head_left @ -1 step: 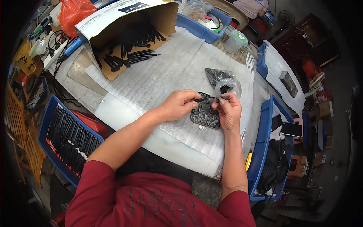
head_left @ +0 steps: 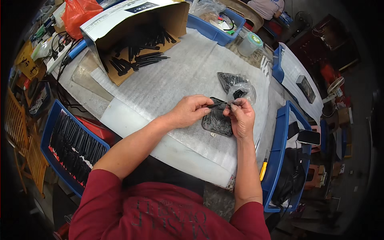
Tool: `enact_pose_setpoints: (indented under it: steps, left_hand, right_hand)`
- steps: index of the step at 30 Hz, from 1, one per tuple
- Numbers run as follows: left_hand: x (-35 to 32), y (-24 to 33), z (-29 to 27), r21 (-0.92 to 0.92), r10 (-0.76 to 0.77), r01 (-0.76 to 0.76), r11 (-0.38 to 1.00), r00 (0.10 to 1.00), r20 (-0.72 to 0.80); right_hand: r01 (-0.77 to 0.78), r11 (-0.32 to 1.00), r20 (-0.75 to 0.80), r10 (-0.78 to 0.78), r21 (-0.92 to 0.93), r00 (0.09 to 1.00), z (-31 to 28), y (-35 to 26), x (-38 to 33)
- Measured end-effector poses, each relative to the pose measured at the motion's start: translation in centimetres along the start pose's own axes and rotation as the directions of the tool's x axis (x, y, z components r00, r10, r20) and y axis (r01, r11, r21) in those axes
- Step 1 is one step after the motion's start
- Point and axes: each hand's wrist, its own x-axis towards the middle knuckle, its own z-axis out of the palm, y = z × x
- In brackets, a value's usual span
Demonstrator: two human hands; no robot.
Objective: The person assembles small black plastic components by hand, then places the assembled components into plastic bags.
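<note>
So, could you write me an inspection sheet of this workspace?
Surface: pale sheet over part of the table.
Work things: thin dark part, tray of small pieces, clear bag of black parts, box holding black rods.
Clutter: screwdriver, phone, red bag.
Hands: left hand and right hand both pinch the thin dark part over the tray.
Cables: black cables, far left.
Surroundings: another person beyond; fan at right; blue bin at left.
</note>
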Motion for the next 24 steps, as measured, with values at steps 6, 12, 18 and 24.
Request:
enact_pose_setpoints:
  steps: [6,12,18,24]
  left_hand:
    - [0.0,0.1,0.1,-0.134,-0.030,0.036,0.990,0.998,0.050]
    - [0.0,0.1,0.0,-0.106,-0.029,0.034,0.994,0.998,0.049]
    - [0.0,0.3,0.1,-0.092,-0.058,0.060,0.994,0.998,0.025]
    - [0.2,-0.1,0.1,0.120,0.074,-0.067,0.991,0.996,-0.056]
  right_hand:
    - [0.049,0.996,0.122,-0.039,-0.080,0.992,1.0,1.1,-0.3]
    - [0.086,0.977,0.182,-0.050,-0.197,0.982,1.2,1.1,-0.6]
    - [0.115,0.959,0.204,-0.062,-0.260,0.977,1.3,1.4,-1.0]
    - [0.098,0.969,0.223,-0.046,-0.227,0.974,1.7,1.3,-1.1]
